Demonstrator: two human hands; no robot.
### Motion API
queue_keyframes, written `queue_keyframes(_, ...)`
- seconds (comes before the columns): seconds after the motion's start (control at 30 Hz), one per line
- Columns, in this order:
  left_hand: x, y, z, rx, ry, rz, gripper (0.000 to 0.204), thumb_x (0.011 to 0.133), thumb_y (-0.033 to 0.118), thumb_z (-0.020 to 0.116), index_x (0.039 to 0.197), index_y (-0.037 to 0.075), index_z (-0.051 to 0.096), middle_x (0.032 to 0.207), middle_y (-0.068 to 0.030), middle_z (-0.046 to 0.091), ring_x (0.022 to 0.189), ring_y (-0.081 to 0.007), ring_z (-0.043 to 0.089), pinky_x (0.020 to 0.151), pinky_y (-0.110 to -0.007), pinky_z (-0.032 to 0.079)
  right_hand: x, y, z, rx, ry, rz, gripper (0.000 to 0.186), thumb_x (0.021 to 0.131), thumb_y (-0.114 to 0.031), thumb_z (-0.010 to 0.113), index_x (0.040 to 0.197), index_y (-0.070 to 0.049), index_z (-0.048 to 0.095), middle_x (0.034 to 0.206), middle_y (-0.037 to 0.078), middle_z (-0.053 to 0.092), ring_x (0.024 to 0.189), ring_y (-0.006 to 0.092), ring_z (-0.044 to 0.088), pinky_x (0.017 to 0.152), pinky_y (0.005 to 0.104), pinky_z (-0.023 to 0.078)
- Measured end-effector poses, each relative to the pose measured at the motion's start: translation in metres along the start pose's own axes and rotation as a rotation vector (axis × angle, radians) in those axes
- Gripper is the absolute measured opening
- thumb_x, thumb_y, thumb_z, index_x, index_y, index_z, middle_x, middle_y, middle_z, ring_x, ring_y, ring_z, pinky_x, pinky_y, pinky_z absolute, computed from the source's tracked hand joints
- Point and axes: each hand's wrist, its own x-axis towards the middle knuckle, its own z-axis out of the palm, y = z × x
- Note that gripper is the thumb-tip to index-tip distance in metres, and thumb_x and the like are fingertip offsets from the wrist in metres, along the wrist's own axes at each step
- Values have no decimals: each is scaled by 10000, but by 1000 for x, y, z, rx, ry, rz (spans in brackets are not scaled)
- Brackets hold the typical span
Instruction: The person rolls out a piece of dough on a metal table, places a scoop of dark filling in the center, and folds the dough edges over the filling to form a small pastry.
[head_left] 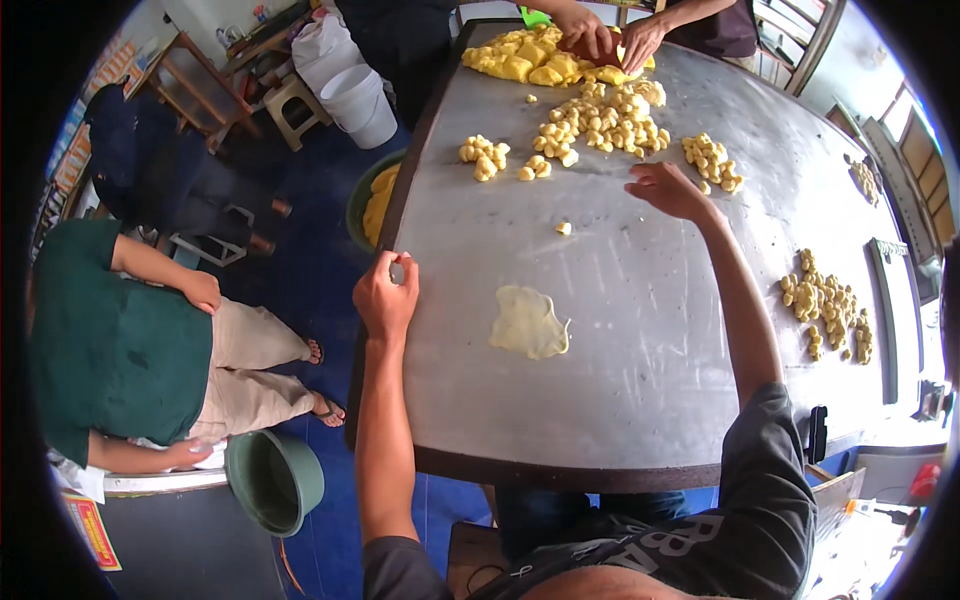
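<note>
Nearest us is the dark edge of the grey metal tabletop (640,410). On it, L of ctr, we've a thin dough sheet (527,322), pale yellow w/ a ragged outline, lying flat, well apart from both hands. Our L hand (386,300) is up by the tabletop's L edge: fingers curled narrow, thumb against fingertip in a small loop; we can't tell if anything's pinched there. Over nr the R edge sits a cluster (825,300) of dough lumps. Past the sheet, a single dough pc (564,229) lies btwn our hands. Beyond L edge we see a green basin (357,205) w/ yellow contents. Farther up, our R hand (672,190) reaches out, fingers partly spread, just below the R heap (712,162); can't tell if it touches the metal. Next, a big ctr heap (605,122), plus two small clumps (484,157) to its L. Farthest: the bulk dough (515,57), w/ a co-worker's hand (642,45) nr a reddish-brown flat tool (585,47).
</note>
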Motion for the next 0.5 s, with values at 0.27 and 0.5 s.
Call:
queue_keyframes(0.27,-1,4,3,8,-59,-47,157,826,199,642,730,75,632,601,-144,618,537,-351,604,482,-401,456,-137,-97,42,-188,-75,-424,337,903,-248,628,1096,28,627,1111,206,635,1001,341,630,863,388,526)
queue_keyframes(0.5,-3,2,-1,17,-53,-38,181,840,215,638,731,71,625,575,-145,602,510,-343,596,461,-405,431,-333,-24,75,-238,325,125,284,844,-110,677,1075,47,623,1157,236,610,1089,394,586,954,438,476)
